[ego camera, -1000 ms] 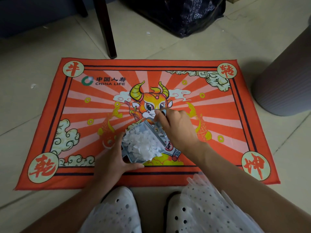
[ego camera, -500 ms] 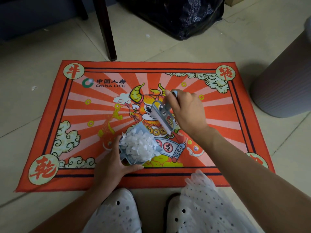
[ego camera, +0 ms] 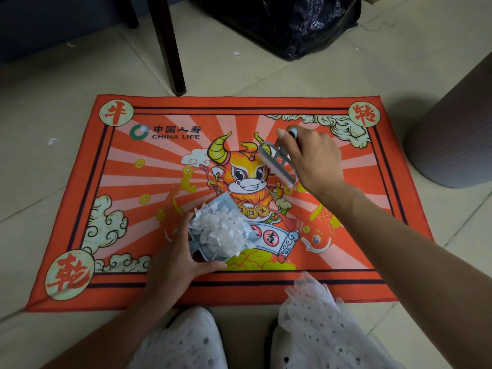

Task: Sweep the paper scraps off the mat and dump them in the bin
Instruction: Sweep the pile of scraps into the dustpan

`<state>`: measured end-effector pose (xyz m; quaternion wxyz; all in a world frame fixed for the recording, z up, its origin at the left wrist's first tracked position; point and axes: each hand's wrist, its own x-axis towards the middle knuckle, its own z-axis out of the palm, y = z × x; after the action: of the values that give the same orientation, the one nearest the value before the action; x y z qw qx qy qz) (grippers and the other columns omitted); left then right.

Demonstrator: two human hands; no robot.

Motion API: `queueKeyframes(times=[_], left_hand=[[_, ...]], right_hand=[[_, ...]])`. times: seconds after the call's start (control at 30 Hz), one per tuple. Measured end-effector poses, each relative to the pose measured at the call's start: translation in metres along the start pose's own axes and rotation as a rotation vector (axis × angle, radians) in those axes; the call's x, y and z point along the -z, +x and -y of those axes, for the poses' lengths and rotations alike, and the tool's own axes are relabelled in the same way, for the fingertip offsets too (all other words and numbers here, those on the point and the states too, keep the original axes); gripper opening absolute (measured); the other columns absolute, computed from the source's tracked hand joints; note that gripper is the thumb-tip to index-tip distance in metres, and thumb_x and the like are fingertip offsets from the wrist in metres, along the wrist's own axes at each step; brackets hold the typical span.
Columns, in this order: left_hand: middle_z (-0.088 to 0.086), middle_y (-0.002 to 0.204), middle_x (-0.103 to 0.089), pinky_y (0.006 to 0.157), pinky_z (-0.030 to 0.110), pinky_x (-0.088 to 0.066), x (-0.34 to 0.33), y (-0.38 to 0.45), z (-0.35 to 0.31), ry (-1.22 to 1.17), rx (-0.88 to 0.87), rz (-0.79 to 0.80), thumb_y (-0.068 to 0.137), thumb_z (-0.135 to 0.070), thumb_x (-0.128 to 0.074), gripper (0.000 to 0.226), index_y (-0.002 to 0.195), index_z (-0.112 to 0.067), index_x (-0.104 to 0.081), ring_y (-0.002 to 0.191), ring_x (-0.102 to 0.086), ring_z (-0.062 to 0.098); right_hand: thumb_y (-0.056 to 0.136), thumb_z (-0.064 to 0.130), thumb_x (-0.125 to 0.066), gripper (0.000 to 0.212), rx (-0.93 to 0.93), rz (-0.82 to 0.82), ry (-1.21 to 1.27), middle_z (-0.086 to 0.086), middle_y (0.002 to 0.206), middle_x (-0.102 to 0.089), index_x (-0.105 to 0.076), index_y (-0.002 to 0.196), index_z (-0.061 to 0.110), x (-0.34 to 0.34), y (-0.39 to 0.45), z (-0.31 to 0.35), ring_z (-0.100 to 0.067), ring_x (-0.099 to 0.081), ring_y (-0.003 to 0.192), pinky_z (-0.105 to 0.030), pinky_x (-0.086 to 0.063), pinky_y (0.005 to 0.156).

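Observation:
An orange mat (ego camera: 149, 166) printed with a cartoon ox lies flat on the tiled floor. My left hand (ego camera: 175, 259) grips a small grey dustpan (ego camera: 198, 247) near the mat's front middle. White paper scraps (ego camera: 221, 230) fill the pan in a heap. My right hand (ego camera: 314, 158) holds a small grey hand brush (ego camera: 277, 162) lifted above the mat's upper right part, apart from the pan. The mat surface around both hands shows no loose scraps.
A grey ribbed bin (ego camera: 452, 134) stands on the floor right of the mat. A black plastic bag (ego camera: 287, 22) and a dark chair leg (ego camera: 170, 43) are behind the mat. A few scraps (ego camera: 52, 141) lie on the tiles at left. My white shoes (ego camera: 186, 342) touch the front edge.
My right hand has carried the brush up and to the right, away from the dustpan. The left hand keeps the full pan in about the same spot.

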<state>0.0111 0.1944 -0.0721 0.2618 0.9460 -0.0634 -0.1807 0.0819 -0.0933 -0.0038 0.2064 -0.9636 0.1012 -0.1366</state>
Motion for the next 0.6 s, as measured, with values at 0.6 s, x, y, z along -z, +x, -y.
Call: queueKeyframes(times=[0.6], left_hand=[[-0.003, 0.127, -0.064, 0.066, 0.021, -0.036, -0.009, -0.006, -0.022, -0.018, 0.056, -0.082, 0.042, -0.072, -0.076, 0.128, 0.15, -0.024, -0.029, 0.103, -0.067, 0.021]], right_hand=[[0.099, 0.044, -0.041, 0.04, 0.2, 0.143, -0.071, 0.005, 0.05, -0.027, -0.053, 0.073, 0.017, -0.019, -0.047, 0.039, -0.036, -0.05, 0.05, -0.029, -0.018, 0.045]])
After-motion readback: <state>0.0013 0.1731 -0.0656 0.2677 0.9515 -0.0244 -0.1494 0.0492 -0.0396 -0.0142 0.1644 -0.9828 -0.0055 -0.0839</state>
